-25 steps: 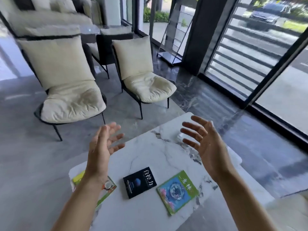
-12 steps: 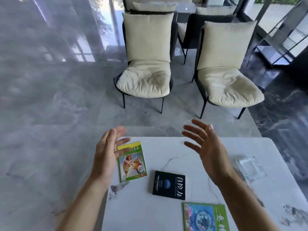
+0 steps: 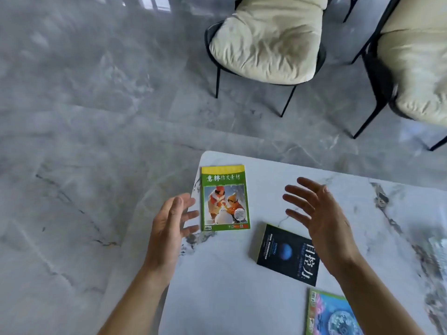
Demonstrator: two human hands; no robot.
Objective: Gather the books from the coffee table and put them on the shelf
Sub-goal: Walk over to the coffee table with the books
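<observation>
Hands empty, fingers spread: bring your left hand (image 3: pixel 169 228) onto the green book (image 3: pixel 225 198) at the coffee table (image 3: pixel 217 286) left edge, right hand (image 3: pixel 321 218) steadying it.

view: head, single | worn at head height | faced forward and steeply down | desk (image 3: pixel 242 298) seen close, floor (image 3: pixel 72 117) beyond | no second view

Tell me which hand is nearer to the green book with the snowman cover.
The left hand: its fingertips are just beside the left edge of the green book. The right hand hovers farther off to the book's right, above the black book.
</observation>
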